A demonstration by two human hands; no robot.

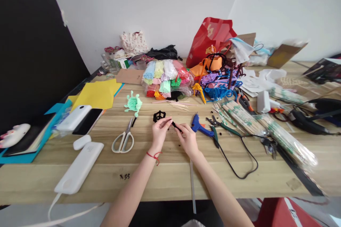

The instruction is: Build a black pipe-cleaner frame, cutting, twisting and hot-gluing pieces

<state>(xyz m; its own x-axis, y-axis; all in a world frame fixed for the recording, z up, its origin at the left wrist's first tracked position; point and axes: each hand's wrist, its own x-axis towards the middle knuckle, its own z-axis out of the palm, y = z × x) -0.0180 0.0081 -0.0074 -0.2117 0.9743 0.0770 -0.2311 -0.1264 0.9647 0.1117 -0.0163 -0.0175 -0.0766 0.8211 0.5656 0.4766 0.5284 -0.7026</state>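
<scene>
A short black pipe cleaner (175,125) is pinched between both hands above the table. My left hand (160,130) grips its upper left end, and my right hand (188,137) closes on the lower right end. Just behind my left hand lies a black wheel-like frame (159,115), partly covered by the fingers. To the left are white-handled scissors (123,141) with parted blades, a small black piece (134,122) and a mint-green fuzzy figure (133,104). A blue glue gun (200,125) lies right of my right hand, beside green-handled pliers (215,136).
Bundled colored pipe cleaners (167,79) in plastic lie behind. Bagged wooden sticks (289,142) and a black cord (247,176) lie right. A clear glue stick (193,186) overhangs the front edge. A power bank (80,168), phone (87,121) and yellow sheets (96,94) lie left.
</scene>
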